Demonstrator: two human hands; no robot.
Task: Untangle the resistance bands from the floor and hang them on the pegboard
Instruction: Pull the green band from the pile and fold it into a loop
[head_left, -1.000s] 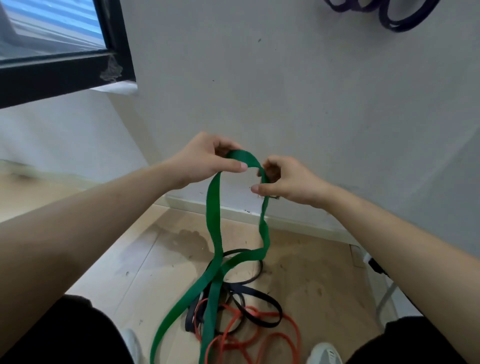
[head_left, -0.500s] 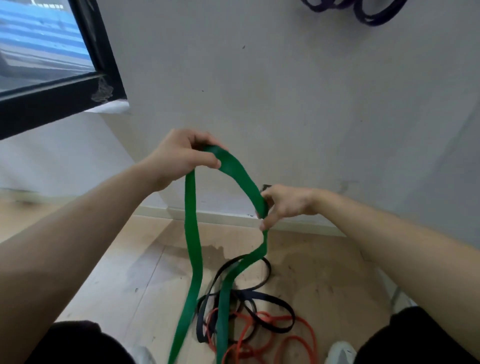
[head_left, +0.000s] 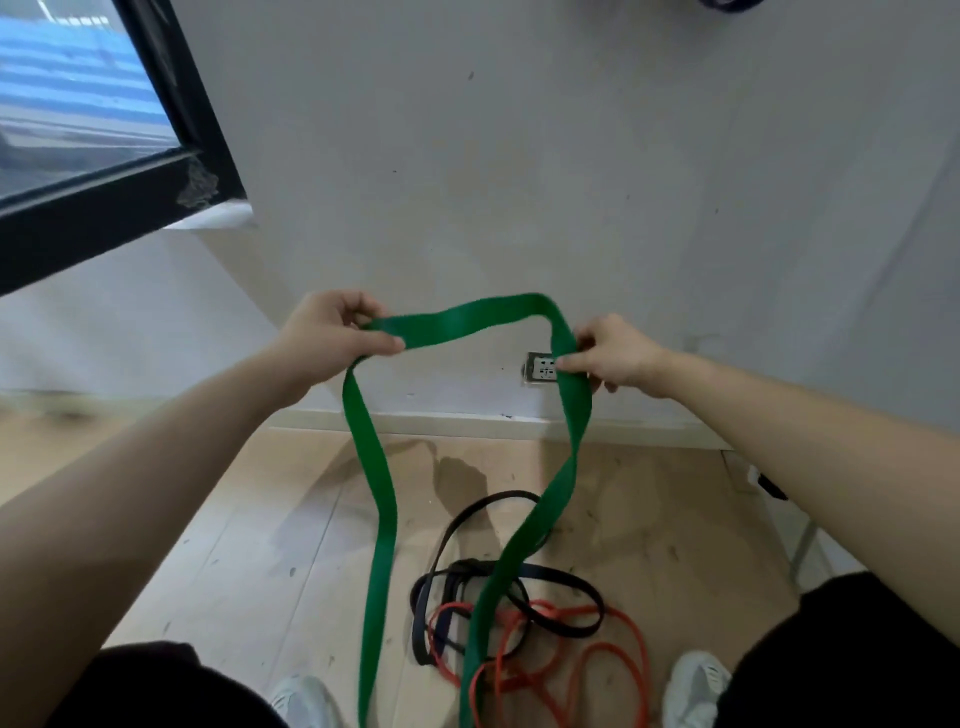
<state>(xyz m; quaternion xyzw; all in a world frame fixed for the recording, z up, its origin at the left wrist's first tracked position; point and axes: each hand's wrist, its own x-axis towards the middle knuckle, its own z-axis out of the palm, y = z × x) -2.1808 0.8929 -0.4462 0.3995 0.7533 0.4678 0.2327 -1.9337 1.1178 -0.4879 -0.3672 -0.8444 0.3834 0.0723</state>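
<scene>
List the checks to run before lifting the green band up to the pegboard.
1. Left hand grips green band: ok.
2. Right hand pinches it: ok.
3. Green band free of black band and orange band on the floor: cannot tell; its right strand crosses them.
4. Loop's lower end visible: not ok, it runs off frame.
5. Pegboard in view: not ok.
</scene>
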